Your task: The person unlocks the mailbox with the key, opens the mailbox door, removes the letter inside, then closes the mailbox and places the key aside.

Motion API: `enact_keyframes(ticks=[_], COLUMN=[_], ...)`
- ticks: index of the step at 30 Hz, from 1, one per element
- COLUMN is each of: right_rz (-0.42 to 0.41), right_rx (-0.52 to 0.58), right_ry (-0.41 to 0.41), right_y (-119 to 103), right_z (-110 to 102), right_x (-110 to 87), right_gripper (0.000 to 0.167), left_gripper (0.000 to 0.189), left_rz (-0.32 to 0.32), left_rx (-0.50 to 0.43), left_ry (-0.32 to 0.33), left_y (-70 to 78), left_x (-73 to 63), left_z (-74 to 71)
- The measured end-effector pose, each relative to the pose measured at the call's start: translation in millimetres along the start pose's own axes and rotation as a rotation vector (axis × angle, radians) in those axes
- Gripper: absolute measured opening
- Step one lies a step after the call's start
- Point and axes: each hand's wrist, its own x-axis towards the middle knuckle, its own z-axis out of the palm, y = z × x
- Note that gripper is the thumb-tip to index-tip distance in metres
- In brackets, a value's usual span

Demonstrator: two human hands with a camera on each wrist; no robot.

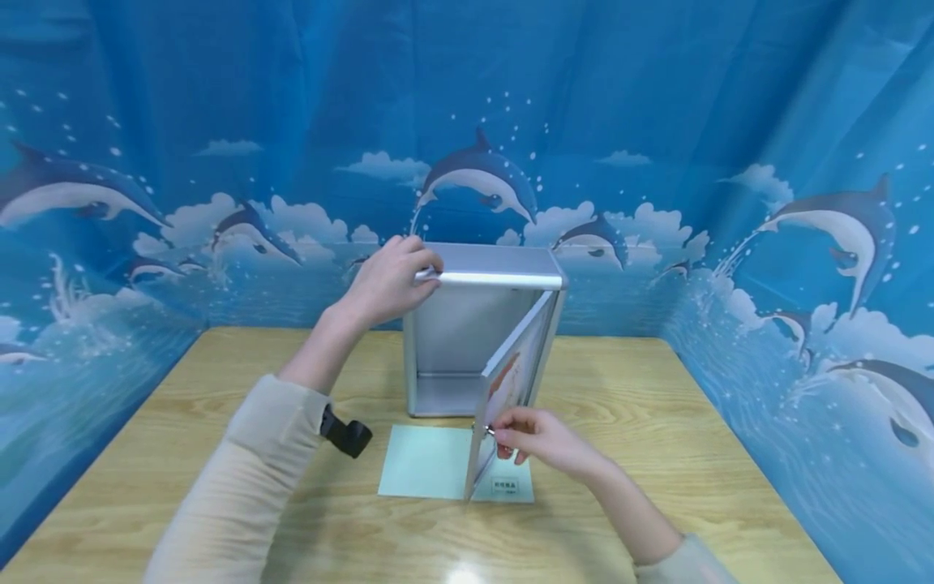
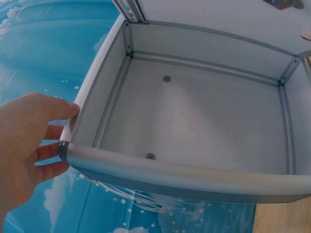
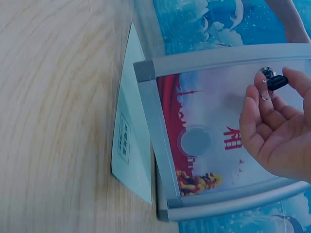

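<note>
A silver metal-framed box [image 1: 503,261] with a white interior stands upright on the table, its hinged door [image 1: 514,377] swung open toward the front. My left hand [image 1: 394,280] holds the box's upper left corner, thumb on the frame edge and fingers around the outside in the left wrist view. With my right hand [image 1: 540,442] I pinch a black-headed key [image 3: 278,82] at the lock [image 3: 266,72] on the door's free side. A thin ring [image 3: 265,93] hangs from the key. The door's front bears a printed picture with red characters and a round disc [image 3: 195,141].
A pale green sheet [image 1: 426,462] with a small printed label lies on the wood-grain table [image 1: 620,519], partly under the open door. A blue dolphin-print curtain [image 1: 306,113] surrounds the table at the back and sides.
</note>
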Motion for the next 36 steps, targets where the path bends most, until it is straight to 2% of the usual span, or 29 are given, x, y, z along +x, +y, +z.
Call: enact_keyframes(ticks=[8, 18, 26, 36], right_rz=[0.040, 0.149, 0.199, 0.197], right_rx=[0.121, 0.312, 0.289, 0.275], right_ry=[0.046, 0.131, 0.207, 0.263], right_y=[-2.7, -4.5, -6.5, -5.3], right_z=[12.5, 30.7, 38.5, 45.5], right_x=[13.2, 39.6, 59.7, 82.2], right_gripper=[0.033, 0.034, 0.040, 0.044], left_gripper=[0.017, 0.017, 0.017, 0.016], left_rz=[-0.010, -0.014, -0.018, 0.004], left_rx=[-0.002, -0.008, -0.005, -0.018], left_ry=[-0.004, 0.002, 0.021, 0.020], left_y=[0.4, 1.4, 1.2, 0.7], left_x=[0.0, -1.4, -0.8, -1.7], left_z=[0.3, -0.4, -0.8, -1.1])
